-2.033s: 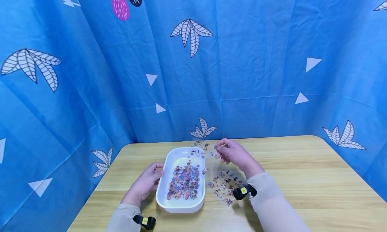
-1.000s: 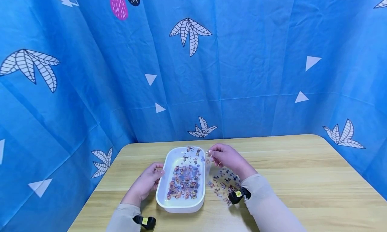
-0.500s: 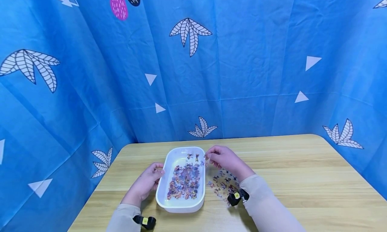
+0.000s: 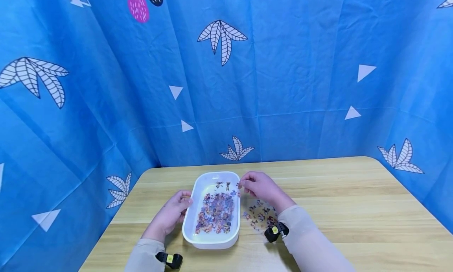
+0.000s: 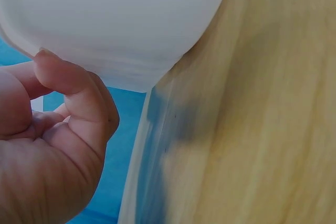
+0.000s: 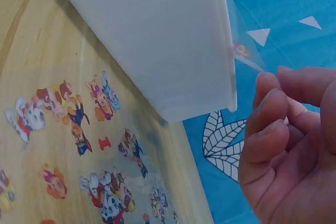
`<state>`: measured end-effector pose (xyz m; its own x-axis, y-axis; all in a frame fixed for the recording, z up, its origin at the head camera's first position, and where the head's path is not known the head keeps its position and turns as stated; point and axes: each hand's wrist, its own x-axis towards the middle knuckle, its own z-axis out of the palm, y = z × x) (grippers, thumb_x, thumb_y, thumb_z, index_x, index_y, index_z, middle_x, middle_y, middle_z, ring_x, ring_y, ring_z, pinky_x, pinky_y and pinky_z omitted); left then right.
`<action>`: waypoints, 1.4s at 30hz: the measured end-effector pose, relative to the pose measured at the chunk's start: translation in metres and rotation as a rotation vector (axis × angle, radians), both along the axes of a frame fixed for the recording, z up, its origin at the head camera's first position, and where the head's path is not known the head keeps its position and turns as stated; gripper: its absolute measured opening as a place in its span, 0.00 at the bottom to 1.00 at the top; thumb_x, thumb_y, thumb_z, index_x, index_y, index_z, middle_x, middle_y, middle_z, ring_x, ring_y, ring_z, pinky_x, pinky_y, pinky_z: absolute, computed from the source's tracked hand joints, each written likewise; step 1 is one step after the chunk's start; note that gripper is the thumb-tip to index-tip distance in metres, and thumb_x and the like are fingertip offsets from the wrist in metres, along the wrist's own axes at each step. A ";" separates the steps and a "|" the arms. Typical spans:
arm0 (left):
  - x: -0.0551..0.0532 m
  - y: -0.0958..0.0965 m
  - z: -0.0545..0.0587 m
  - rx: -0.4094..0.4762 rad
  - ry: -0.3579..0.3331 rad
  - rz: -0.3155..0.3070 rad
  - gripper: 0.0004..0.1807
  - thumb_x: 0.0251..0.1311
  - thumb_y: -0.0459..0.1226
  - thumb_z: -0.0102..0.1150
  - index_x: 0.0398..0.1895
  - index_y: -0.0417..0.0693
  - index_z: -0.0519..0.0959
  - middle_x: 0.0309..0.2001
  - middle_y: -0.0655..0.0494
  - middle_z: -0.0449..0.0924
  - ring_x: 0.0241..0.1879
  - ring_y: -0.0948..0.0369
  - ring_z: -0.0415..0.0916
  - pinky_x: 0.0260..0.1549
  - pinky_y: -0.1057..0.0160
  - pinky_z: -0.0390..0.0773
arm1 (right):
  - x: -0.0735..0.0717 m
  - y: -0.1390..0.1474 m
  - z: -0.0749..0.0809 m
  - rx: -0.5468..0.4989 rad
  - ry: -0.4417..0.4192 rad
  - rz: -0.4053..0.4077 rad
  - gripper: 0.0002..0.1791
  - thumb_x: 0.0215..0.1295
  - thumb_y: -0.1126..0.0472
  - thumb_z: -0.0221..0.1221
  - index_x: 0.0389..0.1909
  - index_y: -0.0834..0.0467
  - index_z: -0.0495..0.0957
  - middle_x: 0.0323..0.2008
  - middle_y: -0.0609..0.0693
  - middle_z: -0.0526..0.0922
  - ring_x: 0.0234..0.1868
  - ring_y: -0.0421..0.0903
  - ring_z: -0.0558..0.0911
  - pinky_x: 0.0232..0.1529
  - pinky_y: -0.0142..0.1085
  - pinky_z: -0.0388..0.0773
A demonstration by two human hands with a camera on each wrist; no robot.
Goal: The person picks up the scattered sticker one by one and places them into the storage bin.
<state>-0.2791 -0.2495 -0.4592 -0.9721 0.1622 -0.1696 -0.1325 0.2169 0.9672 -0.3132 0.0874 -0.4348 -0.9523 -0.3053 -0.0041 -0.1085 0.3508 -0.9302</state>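
A white plastic tub (image 4: 212,245) stands on the table, tilted up at one side. In it lies a pile of clear plastic film printed with small cartoon puppies (image 4: 216,213). My left hand (image 4: 171,210) grips the tub's left rim, thumb over the edge and fingers bent beneath, as the left wrist view shows. My right hand (image 4: 257,185) pinches a corner of a clear printed plastic piece (image 6: 243,52) between thumb and index finger at the tub's far right rim. That piece stretches over the far part of the tub. Whether it is a sheet or a bag, I cannot tell.
Another clear printed plastic piece (image 6: 107,198) lies flat on the wooden table (image 4: 354,209) right of the tub, under my right forearm. A blue patterned curtain (image 4: 290,75) hangs behind the table. Each wrist wears a small black camera.
My right hand has moved left and slightly nearer, to the tub's right rim, bringing the clear printed piece over and down into the tub. My left hand stays on the rim.
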 end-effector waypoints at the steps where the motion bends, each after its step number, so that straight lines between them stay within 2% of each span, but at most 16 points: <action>1: 0.000 0.000 0.000 -0.001 0.000 0.002 0.19 0.77 0.37 0.48 0.66 0.41 0.66 0.49 0.40 0.77 0.43 0.49 0.81 0.39 0.53 0.84 | 0.000 0.000 0.000 -0.013 -0.005 -0.005 0.08 0.75 0.54 0.56 0.42 0.52 0.82 0.31 0.53 0.81 0.25 0.47 0.75 0.30 0.39 0.75; 6: -0.001 0.002 0.002 -0.001 -0.001 0.010 0.19 0.77 0.37 0.48 0.66 0.41 0.66 0.48 0.41 0.77 0.43 0.50 0.80 0.39 0.53 0.83 | 0.001 0.001 0.003 -0.084 -0.036 -0.007 0.09 0.75 0.57 0.56 0.42 0.56 0.81 0.30 0.55 0.80 0.25 0.45 0.74 0.28 0.36 0.74; 11: 0.000 0.003 0.006 -0.003 0.003 0.004 0.20 0.77 0.38 0.47 0.67 0.40 0.65 0.49 0.41 0.76 0.43 0.50 0.80 0.39 0.53 0.83 | 0.001 -0.001 0.002 -0.050 -0.041 0.037 0.08 0.75 0.57 0.56 0.42 0.52 0.83 0.31 0.54 0.82 0.25 0.45 0.75 0.29 0.37 0.75; 16: 0.000 0.003 0.006 -0.003 0.004 0.002 0.20 0.77 0.37 0.47 0.67 0.40 0.65 0.49 0.40 0.77 0.43 0.50 0.80 0.38 0.53 0.84 | 0.003 -0.006 -0.001 0.003 -0.022 0.072 0.10 0.76 0.56 0.54 0.46 0.52 0.84 0.31 0.52 0.83 0.24 0.44 0.75 0.28 0.37 0.75; 21: 0.001 0.003 0.007 -0.007 0.004 0.008 0.20 0.77 0.37 0.47 0.67 0.40 0.65 0.49 0.40 0.77 0.43 0.50 0.80 0.39 0.53 0.84 | 0.003 -0.006 -0.001 -0.002 -0.035 0.052 0.11 0.76 0.55 0.54 0.48 0.53 0.83 0.32 0.52 0.83 0.26 0.46 0.76 0.31 0.40 0.77; 26: 0.002 0.003 0.006 -0.004 0.004 0.012 0.20 0.77 0.37 0.47 0.67 0.40 0.65 0.50 0.40 0.77 0.44 0.50 0.80 0.39 0.52 0.84 | 0.002 -0.002 -0.001 0.006 -0.024 0.036 0.13 0.76 0.54 0.55 0.50 0.56 0.82 0.35 0.53 0.83 0.32 0.52 0.79 0.37 0.44 0.78; 30: 0.002 0.003 0.007 -0.004 0.004 0.008 0.20 0.77 0.37 0.47 0.67 0.40 0.65 0.50 0.40 0.77 0.43 0.50 0.80 0.39 0.52 0.84 | 0.001 0.003 0.001 0.039 0.006 0.026 0.13 0.76 0.53 0.56 0.49 0.56 0.82 0.36 0.54 0.83 0.36 0.57 0.80 0.35 0.41 0.78; 33: 0.002 0.003 0.007 -0.004 0.005 0.006 0.20 0.77 0.37 0.47 0.67 0.40 0.65 0.50 0.40 0.76 0.43 0.50 0.80 0.39 0.52 0.84 | 0.000 0.008 0.004 0.056 0.014 0.012 0.13 0.75 0.52 0.56 0.48 0.55 0.83 0.35 0.53 0.82 0.36 0.56 0.80 0.35 0.42 0.78; 42: 0.003 0.002 0.006 0.001 0.007 -0.002 0.20 0.77 0.37 0.47 0.67 0.39 0.65 0.49 0.40 0.77 0.43 0.50 0.81 0.39 0.53 0.84 | -0.003 0.023 0.004 0.048 -0.016 0.013 0.10 0.75 0.52 0.57 0.47 0.52 0.82 0.35 0.52 0.81 0.41 0.61 0.80 0.44 0.53 0.78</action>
<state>-0.2762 -0.2473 -0.4529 -0.9729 0.1645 -0.1624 -0.1250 0.2165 0.9682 -0.3159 0.1104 -0.4305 -0.9480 -0.3166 -0.0337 -0.0989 0.3934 -0.9140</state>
